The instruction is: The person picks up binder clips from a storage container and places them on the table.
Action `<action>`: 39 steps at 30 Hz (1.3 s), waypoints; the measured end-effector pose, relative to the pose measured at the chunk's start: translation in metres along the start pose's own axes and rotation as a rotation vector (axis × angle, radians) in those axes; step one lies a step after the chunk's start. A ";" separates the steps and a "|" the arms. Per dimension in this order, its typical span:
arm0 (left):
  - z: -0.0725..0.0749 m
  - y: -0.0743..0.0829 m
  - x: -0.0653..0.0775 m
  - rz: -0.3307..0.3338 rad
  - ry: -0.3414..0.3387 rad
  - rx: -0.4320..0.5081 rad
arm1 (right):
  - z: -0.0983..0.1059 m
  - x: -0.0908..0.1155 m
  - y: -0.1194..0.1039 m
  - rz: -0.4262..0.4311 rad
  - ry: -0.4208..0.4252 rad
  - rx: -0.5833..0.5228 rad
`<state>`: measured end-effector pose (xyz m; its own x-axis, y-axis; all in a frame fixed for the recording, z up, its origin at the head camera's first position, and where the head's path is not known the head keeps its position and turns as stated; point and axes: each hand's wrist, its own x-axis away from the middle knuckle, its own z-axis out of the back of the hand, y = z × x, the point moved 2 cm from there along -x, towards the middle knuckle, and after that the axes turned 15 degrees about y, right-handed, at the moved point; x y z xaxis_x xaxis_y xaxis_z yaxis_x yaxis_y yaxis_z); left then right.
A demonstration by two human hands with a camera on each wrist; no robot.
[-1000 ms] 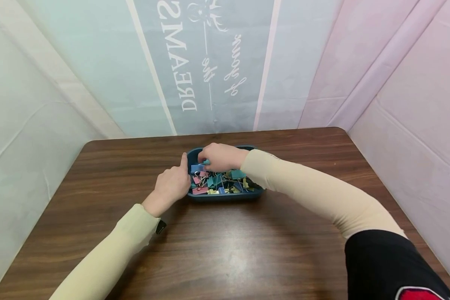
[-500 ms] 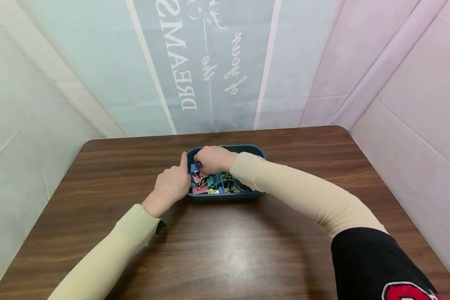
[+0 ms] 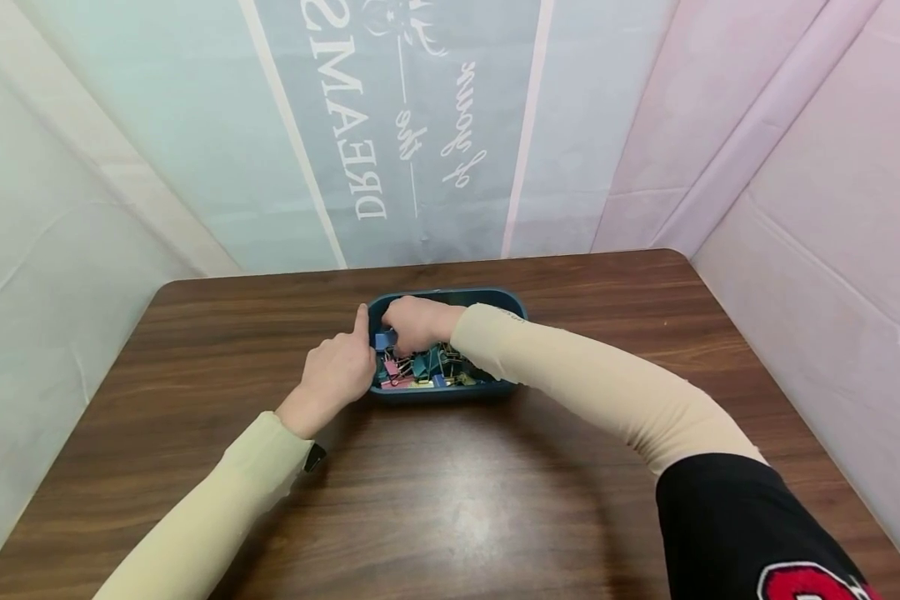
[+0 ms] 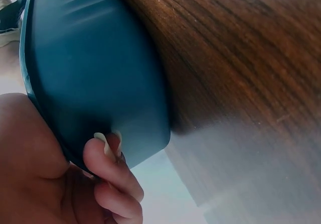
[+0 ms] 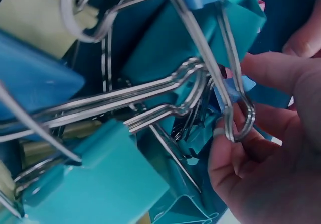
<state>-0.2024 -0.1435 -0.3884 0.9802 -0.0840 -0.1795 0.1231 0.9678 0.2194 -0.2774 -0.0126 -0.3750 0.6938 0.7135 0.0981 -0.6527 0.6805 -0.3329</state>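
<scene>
A dark teal plastic bin (image 3: pixel 450 395) full of colourful binder clips (image 3: pixel 427 363) stands near the table's far edge. My left hand (image 3: pixel 339 365) grips its left end, index finger straight along the rim; in the left wrist view, the curled fingers (image 4: pixel 113 169) press against the outer wall. My right hand (image 3: pixel 417 323) reaches down inside the left part of the bin. There, in the right wrist view, its thumb and fingers close around a small blue binder clip (image 5: pixel 233 91), partly hidden behind the wire handles of a teal clip (image 5: pixel 241 25).
Pink, yellow, blue and teal clips lie tangled, their wire handles crossing around my right fingers. Wood-grain table (image 3: pixel 450 500) surrounds the bin. A printed backdrop (image 3: pixel 420 167) rises behind, with pale side walls left and right.
My right hand has moved left and lower into the bin, its forearm following. Its fingers have come in beside the blue clip at the left end. My left hand keeps its grip.
</scene>
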 end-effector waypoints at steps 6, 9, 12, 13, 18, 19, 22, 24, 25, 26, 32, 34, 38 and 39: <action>0.000 0.000 0.000 0.001 0.013 -0.001 | 0.000 0.000 0.000 0.009 -0.043 -0.066; 0.000 -0.001 0.001 0.005 0.013 0.001 | -0.001 0.000 -0.002 0.009 -0.050 -0.098; 0.000 -0.001 0.001 0.006 0.009 -0.001 | -0.001 0.000 -0.002 0.006 -0.053 -0.130; 0.000 -0.001 0.001 0.007 0.010 -0.001 | -0.001 0.000 -0.002 0.005 -0.052 -0.138; -0.001 0.000 0.001 0.007 0.018 0.001 | 0.000 0.000 -0.001 -0.011 -0.050 -0.156; -0.001 0.000 0.001 0.007 0.020 0.002 | 0.000 0.000 0.000 -0.013 -0.048 -0.153; -0.001 0.000 0.001 0.009 0.026 0.002 | 0.000 -0.001 0.000 -0.016 -0.048 -0.155; -0.001 0.000 0.002 0.009 0.027 0.002 | 0.000 -0.001 0.000 -0.011 -0.055 -0.146; -0.001 0.000 0.002 0.009 0.026 0.005 | -0.001 -0.001 -0.001 -0.007 -0.061 -0.140; -0.001 0.000 0.002 0.009 0.025 0.006 | -0.001 -0.001 -0.001 -0.006 -0.066 -0.137; 0.000 0.001 0.003 0.016 0.017 -0.009 | -0.004 -0.001 -0.005 -0.004 -0.056 -0.083; 0.000 0.001 0.002 0.017 0.018 -0.014 | -0.004 0.000 -0.005 -0.004 -0.040 -0.068; 0.000 0.001 0.002 0.012 0.022 -0.016 | -0.004 0.000 -0.005 -0.012 -0.016 -0.057; 0.000 0.001 0.002 0.012 0.022 -0.016 | -0.004 0.000 -0.005 -0.012 -0.011 -0.056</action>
<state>-0.2002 -0.1430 -0.3885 0.9778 -0.0676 -0.1983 0.1090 0.9724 0.2063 -0.2731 -0.0167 -0.3776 0.6983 0.7069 0.1125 -0.6259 0.6792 -0.3834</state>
